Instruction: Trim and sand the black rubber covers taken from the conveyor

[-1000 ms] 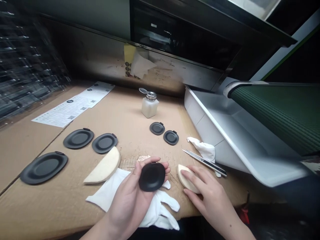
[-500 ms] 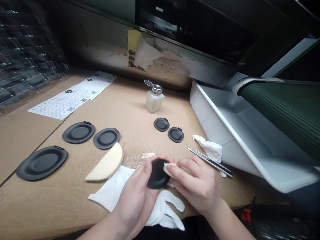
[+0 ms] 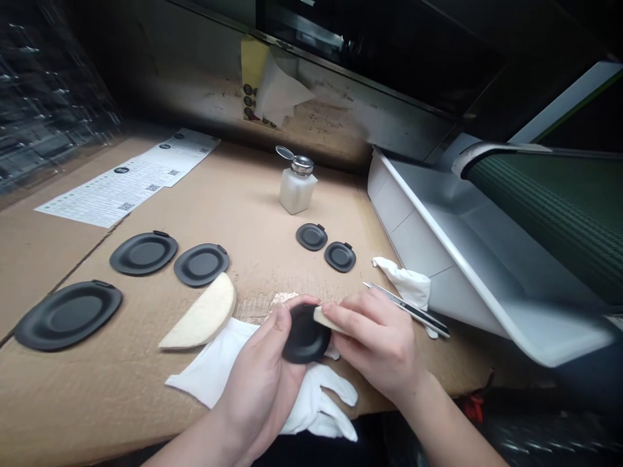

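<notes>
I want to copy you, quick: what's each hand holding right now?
Left hand: closed around the black disc.
Right hand: closed on the cream pad, its edge touching the black disc.

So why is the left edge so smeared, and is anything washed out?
Head view: the stacked clear trays at far left are smeared and stretched, likely edge distortion; the centre is sharper, so the left hand, its black disc and the right hand with the cream pad read clearly; the white chute catches the brightest light, and the shelf above is nearly black.
</notes>
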The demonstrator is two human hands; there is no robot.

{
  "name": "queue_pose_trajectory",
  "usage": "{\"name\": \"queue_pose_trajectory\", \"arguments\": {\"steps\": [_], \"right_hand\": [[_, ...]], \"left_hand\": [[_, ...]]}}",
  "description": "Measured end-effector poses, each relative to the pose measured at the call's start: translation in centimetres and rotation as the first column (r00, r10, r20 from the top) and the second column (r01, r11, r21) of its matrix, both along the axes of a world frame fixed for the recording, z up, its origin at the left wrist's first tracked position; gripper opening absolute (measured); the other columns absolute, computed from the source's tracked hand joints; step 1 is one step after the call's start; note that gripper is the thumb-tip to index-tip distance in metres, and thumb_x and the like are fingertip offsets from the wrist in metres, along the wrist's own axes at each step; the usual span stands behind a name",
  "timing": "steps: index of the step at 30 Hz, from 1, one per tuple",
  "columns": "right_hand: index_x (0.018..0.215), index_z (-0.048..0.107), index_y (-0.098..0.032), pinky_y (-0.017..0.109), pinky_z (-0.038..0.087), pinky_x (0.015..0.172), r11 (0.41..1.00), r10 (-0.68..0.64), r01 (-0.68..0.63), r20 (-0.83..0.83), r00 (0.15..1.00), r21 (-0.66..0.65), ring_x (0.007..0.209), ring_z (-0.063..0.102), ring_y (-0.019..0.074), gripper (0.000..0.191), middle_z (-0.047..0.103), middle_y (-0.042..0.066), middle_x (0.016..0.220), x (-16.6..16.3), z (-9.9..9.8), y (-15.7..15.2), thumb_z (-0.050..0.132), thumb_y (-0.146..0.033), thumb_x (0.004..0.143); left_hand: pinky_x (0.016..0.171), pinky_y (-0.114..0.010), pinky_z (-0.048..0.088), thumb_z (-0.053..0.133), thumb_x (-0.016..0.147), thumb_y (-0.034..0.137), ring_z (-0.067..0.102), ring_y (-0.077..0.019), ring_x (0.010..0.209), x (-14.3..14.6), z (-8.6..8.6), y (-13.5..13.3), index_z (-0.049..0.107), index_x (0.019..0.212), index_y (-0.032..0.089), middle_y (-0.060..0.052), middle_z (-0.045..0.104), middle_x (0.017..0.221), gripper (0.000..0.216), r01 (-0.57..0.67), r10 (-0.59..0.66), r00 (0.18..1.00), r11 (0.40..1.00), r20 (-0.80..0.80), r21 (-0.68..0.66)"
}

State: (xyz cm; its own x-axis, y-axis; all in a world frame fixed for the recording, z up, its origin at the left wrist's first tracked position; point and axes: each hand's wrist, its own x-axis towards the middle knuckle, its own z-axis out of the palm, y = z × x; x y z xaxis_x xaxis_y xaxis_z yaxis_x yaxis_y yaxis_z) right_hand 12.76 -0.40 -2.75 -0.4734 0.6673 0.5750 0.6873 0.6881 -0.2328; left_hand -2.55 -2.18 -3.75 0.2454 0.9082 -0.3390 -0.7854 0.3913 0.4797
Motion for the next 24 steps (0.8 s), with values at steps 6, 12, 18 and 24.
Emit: {"name": "queue_pose_trajectory", "arguments": {"steps": [6,12,18,24], "right_hand": [[0.102,0.061,-0.020,0.029,0.048,0.071,0.993,-0.020,0.009,-0.096,0.995,-0.114,0.080,0.056,0.0132,0.028,0.064,0.003,0.089,2.2,0.6,-0.1,0.056,-0.005,0.079],[0.105,0.062,-0.017,0.030,0.047,0.064,0.984,0.109,-0.114,-0.046,0.993,-0.134,0.079,0.054,0.0160,0.028,0.066,0.005,0.088,1.2,-0.6,-2.3,0.055,-0.007,0.080],[0.100,0.063,-0.016,0.031,0.045,0.061,0.995,0.090,-0.093,-0.068,0.994,-0.034,0.070,0.051,0.0152,0.025,0.067,0.004,0.084,-2.2,-0.7,-3.5,0.058,-0.009,0.078],[0.104,0.061,-0.018,0.028,0.044,0.062,0.994,0.060,-0.055,0.053,0.997,-0.098,0.074,0.051,0.0145,0.024,0.066,0.004,0.087,0.2,-0.3,-3.2,0.056,-0.013,0.081]], "left_hand": [[0.097,-0.043,0.037,0.041,0.089,0.034,0.053,-0.0275,0.110,-0.2,0.0,-0.2,0.059,0.099,0.013,-0.014,0.064,0.106,0.029,0.001,-0.001,1.000,1.000,0.016,-0.017],[0.102,-0.044,0.030,0.038,0.090,0.034,0.051,-0.0270,0.111,0.2,-0.1,0.0,0.058,0.095,0.014,-0.011,0.063,0.100,0.029,-0.007,0.007,0.998,1.000,0.066,-0.010],[0.101,-0.042,0.031,0.041,0.088,0.038,0.053,-0.0247,0.104,0.1,0.2,-0.1,0.056,0.101,0.015,-0.011,0.061,0.101,0.030,0.014,-0.014,1.000,0.999,0.016,-0.053],[0.101,-0.043,0.030,0.039,0.089,0.037,0.051,-0.0248,0.106,0.1,-0.2,-0.1,0.056,0.102,0.013,-0.011,0.060,0.100,0.032,0.030,-0.028,0.997,0.999,0.075,-0.018]]}}
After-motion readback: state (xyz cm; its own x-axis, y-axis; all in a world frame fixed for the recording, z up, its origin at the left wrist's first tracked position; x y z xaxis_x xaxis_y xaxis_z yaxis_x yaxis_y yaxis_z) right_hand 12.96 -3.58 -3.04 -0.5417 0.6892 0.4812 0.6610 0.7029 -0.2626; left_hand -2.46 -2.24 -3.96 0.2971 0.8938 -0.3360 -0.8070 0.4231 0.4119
